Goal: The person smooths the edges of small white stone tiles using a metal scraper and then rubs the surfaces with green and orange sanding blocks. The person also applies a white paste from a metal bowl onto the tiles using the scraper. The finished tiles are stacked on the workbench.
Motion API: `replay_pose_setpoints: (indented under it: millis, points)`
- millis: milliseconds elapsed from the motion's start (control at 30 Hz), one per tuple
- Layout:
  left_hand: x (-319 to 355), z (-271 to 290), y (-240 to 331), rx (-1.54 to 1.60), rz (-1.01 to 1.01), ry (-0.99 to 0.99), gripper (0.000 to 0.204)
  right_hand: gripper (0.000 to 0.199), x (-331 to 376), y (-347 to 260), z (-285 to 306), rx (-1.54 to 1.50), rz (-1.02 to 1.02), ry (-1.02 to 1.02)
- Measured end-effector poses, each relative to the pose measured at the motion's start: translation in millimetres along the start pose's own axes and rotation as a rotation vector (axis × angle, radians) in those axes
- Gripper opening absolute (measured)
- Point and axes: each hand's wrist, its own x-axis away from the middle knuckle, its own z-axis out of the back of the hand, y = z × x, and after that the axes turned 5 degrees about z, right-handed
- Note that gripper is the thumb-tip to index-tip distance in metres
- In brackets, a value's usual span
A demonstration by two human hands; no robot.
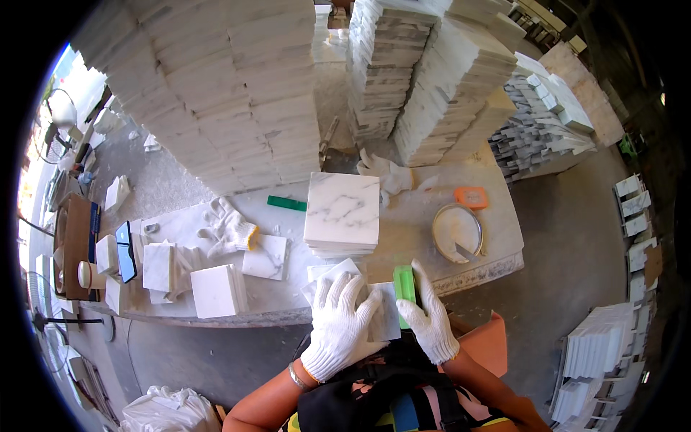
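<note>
Nearest me, my left hand (pixel 340 324) lies flat and open on a marble tile (pixel 384 317); my right hand (pixel 427 317) clasps a green block (pixel 404 285). Behind, a tile stack (pixel 342 212) crowds the counter (pixel 417 237).

Tall stacks of white marble tiles (pixel 216 86) are crowding a dusty stone workbench (pixel 497 245), daylight is pouring in at left, and grey concrete floor (pixel 568 237) is stretching right.

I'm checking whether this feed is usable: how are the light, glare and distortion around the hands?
Head view: daylight blows out the left rim; the left hand, right hand and green block are evenly lit and sharp; the fisheye bends the workbench edge and darkens the corners.
</note>
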Motion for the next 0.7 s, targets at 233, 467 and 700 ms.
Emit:
replay_pose_setpoints:
  millis: [233, 467, 700]
  points:
    - [-3, 0, 2, 0.021, -0.020, 0.055, 0.088, 0.066, -20, 12, -7, -0.233, -0.208, 0.062]
    - [0, -4, -2, 0.035, -0.006, 0.073, 0.087, 0.070, 6, -14, -1, -0.035, -0.042, -0.045]
    - [-1, 2, 3, 0.047, -0.003, 0.055, 0.088, 0.067, -24, 21, 2, -0.281, -0.274, -0.022]
